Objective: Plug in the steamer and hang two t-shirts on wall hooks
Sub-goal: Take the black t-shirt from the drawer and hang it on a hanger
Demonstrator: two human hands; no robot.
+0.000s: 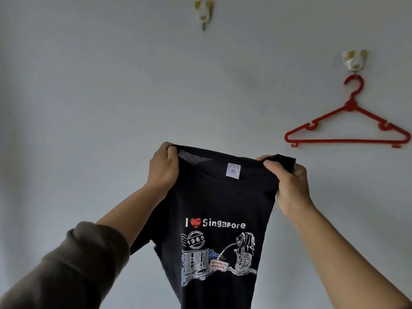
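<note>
I hold a black t-shirt (220,197) with an "I love Singapore" print up in front of a pale wall. My left hand (163,168) grips the left end of its collar, and my right hand (289,186) grips the right end near the shoulder. The shirt hangs down between my arms, its white neck label facing me. A white and gold wall hook (203,12) sits high above the shirt and carries nothing. A second wall hook (354,61) at the right carries a bare red hanger (350,121). No steamer is in view.
The pale grey wall (89,85) fills the view behind the shirt. My left arm wears a rolled-up brown sleeve (78,264) at the lower left.
</note>
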